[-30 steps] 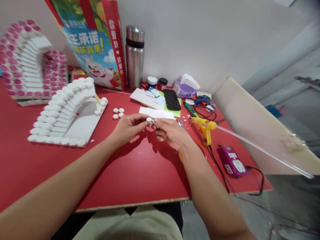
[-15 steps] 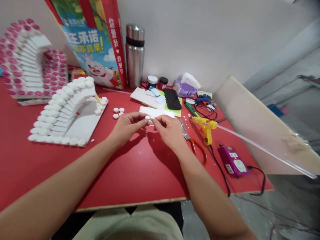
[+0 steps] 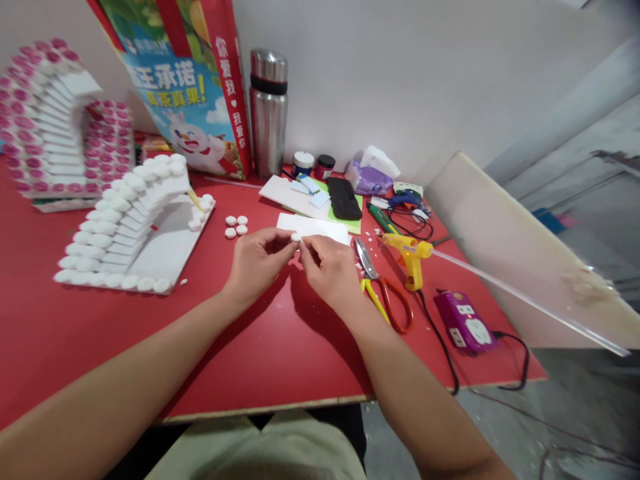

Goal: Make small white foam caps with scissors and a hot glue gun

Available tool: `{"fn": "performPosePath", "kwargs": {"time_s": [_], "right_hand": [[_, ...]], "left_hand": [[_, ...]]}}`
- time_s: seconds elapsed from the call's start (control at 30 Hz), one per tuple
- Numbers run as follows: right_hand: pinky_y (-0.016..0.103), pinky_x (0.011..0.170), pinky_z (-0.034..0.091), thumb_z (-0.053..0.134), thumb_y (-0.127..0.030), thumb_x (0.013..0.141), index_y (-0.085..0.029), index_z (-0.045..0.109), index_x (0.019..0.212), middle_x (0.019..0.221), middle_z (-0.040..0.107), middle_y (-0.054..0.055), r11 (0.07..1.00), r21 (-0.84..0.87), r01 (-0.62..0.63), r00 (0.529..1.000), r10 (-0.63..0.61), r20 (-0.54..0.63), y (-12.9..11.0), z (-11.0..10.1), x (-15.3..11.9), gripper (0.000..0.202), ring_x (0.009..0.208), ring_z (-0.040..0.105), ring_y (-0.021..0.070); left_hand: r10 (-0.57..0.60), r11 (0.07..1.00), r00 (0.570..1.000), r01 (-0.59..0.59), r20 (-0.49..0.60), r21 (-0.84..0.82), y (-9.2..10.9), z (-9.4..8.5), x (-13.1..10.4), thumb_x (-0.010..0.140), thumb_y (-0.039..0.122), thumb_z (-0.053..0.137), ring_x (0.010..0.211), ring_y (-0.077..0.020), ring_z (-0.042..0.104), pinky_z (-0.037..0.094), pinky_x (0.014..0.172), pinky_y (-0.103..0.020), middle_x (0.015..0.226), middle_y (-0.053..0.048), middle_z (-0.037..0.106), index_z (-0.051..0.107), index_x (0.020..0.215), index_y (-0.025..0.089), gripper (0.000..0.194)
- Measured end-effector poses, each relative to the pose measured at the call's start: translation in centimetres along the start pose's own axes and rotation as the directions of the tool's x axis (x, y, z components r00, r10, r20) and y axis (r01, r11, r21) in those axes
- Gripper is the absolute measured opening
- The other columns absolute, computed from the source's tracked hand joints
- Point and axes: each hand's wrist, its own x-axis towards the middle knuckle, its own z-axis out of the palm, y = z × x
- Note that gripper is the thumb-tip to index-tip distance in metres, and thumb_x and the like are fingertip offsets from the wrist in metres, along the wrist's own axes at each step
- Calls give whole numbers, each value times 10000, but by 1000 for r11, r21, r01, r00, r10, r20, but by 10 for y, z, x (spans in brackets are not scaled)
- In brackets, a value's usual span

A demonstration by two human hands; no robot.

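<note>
A small white disc (image 3: pixel 296 237) is pinched between the thumb and fingers of my left hand (image 3: pixel 257 261). Against the disc's near right side, the closed fingertips of my right hand (image 3: pixel 330 267) grip it too, hiding part of it. Behind both hands lies a white sheet (image 3: pixel 320 228). Several loose white discs (image 3: pixel 242 221) sit in a small cluster left of my left hand. Farther left is a white curved staircase model (image 3: pixel 165 257), its outer edge lined with similar white discs.
Scissors (image 3: pixel 369 260) with red and yellow handles lie right of my right hand. A yellow glue gun (image 3: pixel 413 257) with a long clear stick stands near a purple power socket (image 3: pixel 465 323). Behind are a steel flask (image 3: pixel 269 127), a black case (image 3: pixel 344 199) and a pink-dotted staircase model (image 3: pixel 37 137).
My right hand has shifted slightly left and down, its fingers curling more at the disc. More of the scissors, including the yellow handle, now shows.
</note>
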Motion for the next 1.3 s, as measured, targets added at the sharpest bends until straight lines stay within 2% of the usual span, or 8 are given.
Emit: {"fn": "performPosePath", "kwargs": {"time_s": [0.23, 0.43, 0.6, 0.7, 0.83, 0.97, 1.13, 1.3], "right_hand": [[270, 700, 452, 553, -222, 1002, -167, 708, 861, 773, 734, 43, 992, 101, -73, 993, 63, 97, 2, -7, 4, 217, 705, 655, 155], [264, 671, 426, 582, -225, 990, -179, 727, 845, 752, 732, 22, 983, 127, -129, 986, 114, 119, 5, -13, 6, 211, 669, 631, 137], [264, 675, 424, 580, -224, 986, -179, 731, 844, 750, 728, 21, 985, 112, -132, 986, 119, 119, 7, -13, 7, 212, 677, 627, 136], [260, 675, 431, 586, -235, 978, -186, 726, 843, 732, 720, 15, 981, 142, -130, 984, 110, 138, 8, -14, 8, 201, 695, 635, 142], [259, 685, 448, 572, -249, 980, -193, 730, 859, 754, 732, 17, 973, 182, -139, 981, 111, 158, 8, -14, 8, 206, 724, 656, 149], [259, 683, 453, 581, -252, 975, -190, 744, 884, 789, 751, 27, 974, 168, -151, 978, 123, 166, 8, -14, 8, 196, 719, 665, 147], [260, 660, 440, 625, -295, 955, -192, 729, 812, 720, 727, 20, 964, 151, -217, 973, 201, 115, 8, -13, 7, 205, 719, 665, 158], [282, 648, 402, 610, -261, 950, -188, 698, 823, 741, 726, 28, 989, -13, -144, 988, 145, 48, 7, -10, 5, 171, 653, 606, 150]], "left_hand": [[68, 989, 996, -75, 57, 128, 1, -5, -4, 855, 270, 730, 684, -158, 713, 546, 662, -258, 773, -32, 767, 764, 875, 150, 127], [60, 997, 982, -69, 180, 44, 1, -8, -1, 890, 281, 699, 779, -180, 745, 587, 738, -284, 861, -48, 778, 743, 970, 155, 155], [-12, 999, 972, 24, 233, -48, -3, -8, 5, 912, 320, 668, 810, -205, 760, 617, 817, -347, 884, -66, 784, 746, 987, 139, 211], [-48, 993, 965, 73, 259, -88, -6, -12, 8, 888, 364, 694, 840, -241, 774, 630, 822, -386, 926, -80, 796, 741, 1088, 129, 312], [62, 995, 946, -82, 318, 51, -5, -18, 9, 934, 396, 630, 932, -258, 769, 610, 878, -391, 1075, -98, 796, 746, 1181, 151, 367], [105, 973, 920, -173, 377, 153, -2, -20, 10, 971, 377, 590, 912, -232, 760, 587, 855, -337, 1027, -81, 798, 763, 1130, 176, 308], [38, 998, 942, -50, 334, 26, -2, -13, 7, 955, 388, 619, 794, -193, 735, 584, 764, -303, 865, -66, 768, 746, 1022, 144, 283], [-87, 983, 954, 130, 288, -134, -3, -4, 6, 883, 395, 705, 728, -171, 721, 600, 730, -301, 823, -55, 750, 725, 963, 138, 270]]}}
